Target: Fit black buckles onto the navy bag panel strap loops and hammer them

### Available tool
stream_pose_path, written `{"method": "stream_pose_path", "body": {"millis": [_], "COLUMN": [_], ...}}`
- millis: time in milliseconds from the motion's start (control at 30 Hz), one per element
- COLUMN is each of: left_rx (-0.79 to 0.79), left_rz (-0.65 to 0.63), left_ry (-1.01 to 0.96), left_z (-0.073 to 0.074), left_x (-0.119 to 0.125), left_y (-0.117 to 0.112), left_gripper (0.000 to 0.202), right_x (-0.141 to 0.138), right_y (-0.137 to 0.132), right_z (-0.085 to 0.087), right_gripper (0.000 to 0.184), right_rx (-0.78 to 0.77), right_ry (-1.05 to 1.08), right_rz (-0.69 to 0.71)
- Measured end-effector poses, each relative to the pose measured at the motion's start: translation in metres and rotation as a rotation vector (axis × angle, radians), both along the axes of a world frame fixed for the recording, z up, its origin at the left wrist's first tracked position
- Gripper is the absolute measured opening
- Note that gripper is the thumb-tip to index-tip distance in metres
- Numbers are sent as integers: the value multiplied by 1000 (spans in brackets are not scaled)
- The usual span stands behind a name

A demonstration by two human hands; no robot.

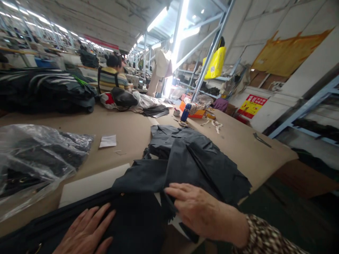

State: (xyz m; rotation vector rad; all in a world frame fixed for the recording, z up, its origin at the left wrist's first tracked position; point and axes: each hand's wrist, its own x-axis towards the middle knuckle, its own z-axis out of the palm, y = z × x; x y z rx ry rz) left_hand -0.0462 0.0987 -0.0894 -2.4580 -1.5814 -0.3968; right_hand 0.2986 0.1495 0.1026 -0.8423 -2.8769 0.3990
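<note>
Dark fabric pieces (190, 158) lie in a loose, overlapping pile across the middle of the table. My right hand (196, 208), in a spotted sleeve, has its fingers closed on the near edge of one dark fabric piece. At the lower left, my left hand (88, 229) rests flat with fingers spread on a dark garment (135, 218). Small gold-coloured metal parts show on that garment. White material peeks out beneath the cloth below my right hand. Part of the fabric's edge is hidden behind my right fingers.
A clear plastic bag (45, 151) with dark items lies left. Beyond are a paper slip (108, 141), a blue bottle (185, 112), an orange box (196, 111) and scissors (262, 139). A dark fabric stack (47, 88) stands back left, near a seated person (113, 76).
</note>
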Motion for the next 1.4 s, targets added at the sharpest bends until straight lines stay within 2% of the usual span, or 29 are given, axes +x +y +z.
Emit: {"method": "stream_pose_path", "body": {"millis": [67, 133, 200, 267, 333, 433, 500, 567, 633, 733, 800, 833, 900, 967, 1000, 1067, 1133, 1200, 1267, 1333, 1400], "left_rx": [-44, -78, -84, -70, -49, -17, -4, -10, -45, -199, -396, -519, -753, -896, -928, -963, -1008, -1030, -1027, -1050, -1117], "left_rz": [18, 35, 23, 1, -14, -67, -145, -218, -283, -416, -434, -414, -402, -381, -326, -113, 95, 181, 204, 190, 151], "left_ry": [-22, -38, -48, -62, -93, -172, -226, -287, -374, -549, -745, -887, -1228, -1558, -1703, -1939, -2091, -2153, -2165, -2186, -2225], "left_z": [11, 19, 25, 31, 39, 53, 63, 76, 91, 119, 138, 147, 161, 169, 172, 174, 176, 179, 184, 191, 198], "left_x": [5, 8, 9, 11, 15, 31, 45, 61, 77, 105, 125, 135, 151, 157, 155, 144, 124, 102, 80, 63, 53], "left_y": [-2, -2, -1, 1, 2, -1, -5, -7, -7, -4, -3, -4, -7, -12, -15, -19, -21, -21, -20, -17, -15], "left_gripper": [53, 51, 48, 44, 40, 36, 32, 28, 24, 22, 26, 34, 53, 62, 58, 47, 37, 29, 26, 25, 23], "right_x": [-9, 0, 20, 47, 71, 92, 95, 95, 92, 78, 56, 40, 4, -34, -51, -78, -91, -90, -81, -73, -71], "right_y": [-16, -16, -3, 15, 31, 44, 48, 49, 46, 26, 5, -7, -29, -47, -54, -65, -71, -70, -59, -44, -30], "right_z": [-11, -11, -7, -7, -17, -46, -61, -63, -49, -9, 14, 20, 20, 7, 0, -9, -7, 2, 10, 13, 9], "right_gripper": [14, 23, 25, 28, 46, 65, 63, 52, 37, 22, 18, 16, 8, 5, 10, 19, 18, 16, 18, 17, 20], "right_rx": [-60, -95, 11, 221, 324, 166, 52, 22, 73, 140, 57, -7, -108, -160, -193, -325, -535, -631, -497, -231, -10], "right_ry": [-7, 76, 216, 303, 301, 303, 340, 378, 408, 437, 476, 505, 561, 638, 676, 727, 653, 582, 653, 770, 754], "right_rz": [26, -31, -232, -536, -778, -939, -998, -1027, -1026, -968, -864, -795, -667, -546, -484, -353, -191, -49, -50, -160, -150]}}
